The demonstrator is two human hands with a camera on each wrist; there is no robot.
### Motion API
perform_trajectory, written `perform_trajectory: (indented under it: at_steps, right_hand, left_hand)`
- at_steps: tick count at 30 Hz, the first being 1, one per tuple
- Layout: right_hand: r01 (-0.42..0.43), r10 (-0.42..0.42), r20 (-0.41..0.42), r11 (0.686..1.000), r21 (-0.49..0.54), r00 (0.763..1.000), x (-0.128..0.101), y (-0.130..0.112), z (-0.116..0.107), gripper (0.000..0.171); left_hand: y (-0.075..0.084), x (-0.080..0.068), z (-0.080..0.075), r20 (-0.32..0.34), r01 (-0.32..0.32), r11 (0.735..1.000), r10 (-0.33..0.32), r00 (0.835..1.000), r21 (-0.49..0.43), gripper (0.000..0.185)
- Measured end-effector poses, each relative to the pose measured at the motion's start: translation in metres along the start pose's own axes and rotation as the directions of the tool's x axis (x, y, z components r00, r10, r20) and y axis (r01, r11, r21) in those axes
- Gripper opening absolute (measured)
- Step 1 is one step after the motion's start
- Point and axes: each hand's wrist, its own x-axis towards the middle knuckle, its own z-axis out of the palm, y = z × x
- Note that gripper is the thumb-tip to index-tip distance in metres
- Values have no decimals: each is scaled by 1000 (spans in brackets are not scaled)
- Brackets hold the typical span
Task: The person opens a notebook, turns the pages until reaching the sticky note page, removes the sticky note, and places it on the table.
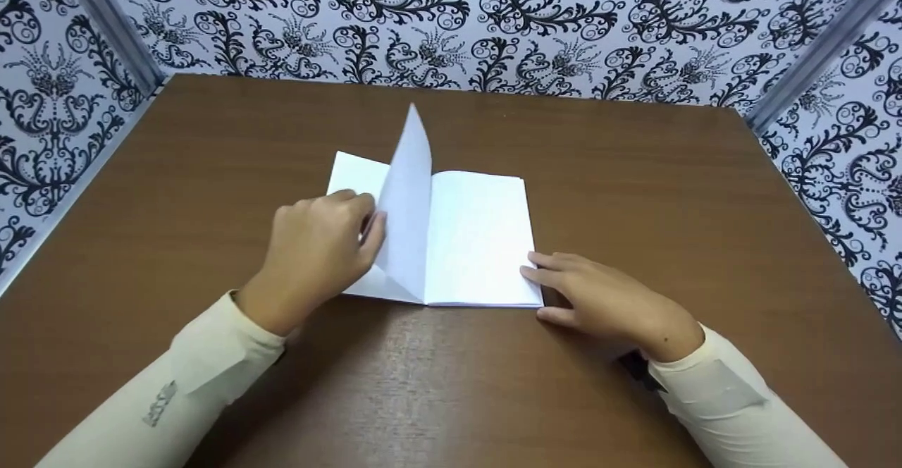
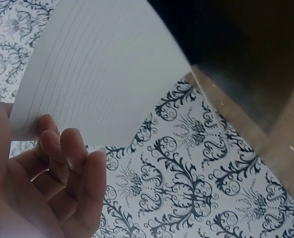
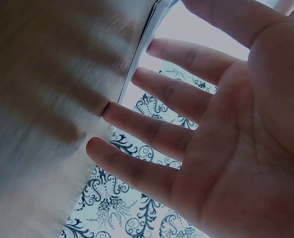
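An open notebook lies mid-worktop, its spine running 12 to 6 o'clock. The left hand, at the spine's 9 o'clock, pinches a raised page standing upright. The right hand rests flat and relaxed at the 4 o'clock corner; bare worktop all round

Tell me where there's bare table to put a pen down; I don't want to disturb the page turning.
Bare wood lies on the table between the notebook and the right wall, likewise left of the notebook, and in the strip before the back wall. The middle is crowded: the left hand holds a raised page, and the right hand rests at the notebook's right edge.
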Motion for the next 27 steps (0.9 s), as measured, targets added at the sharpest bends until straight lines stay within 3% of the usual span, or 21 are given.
perform_trajectory:
  at_steps: [16,27]
  right_hand:
    - [-25,25,18,1000,18,1000,0,-2,-1,58]
    - [-30,29,20,999,15,999,1,-2,-1,58]
  left_hand:
    - [-22,-21,-6,107,14,992,-27,994,122,34]
    - [-33,-25,1,243,18,990,-52,969,142,34]
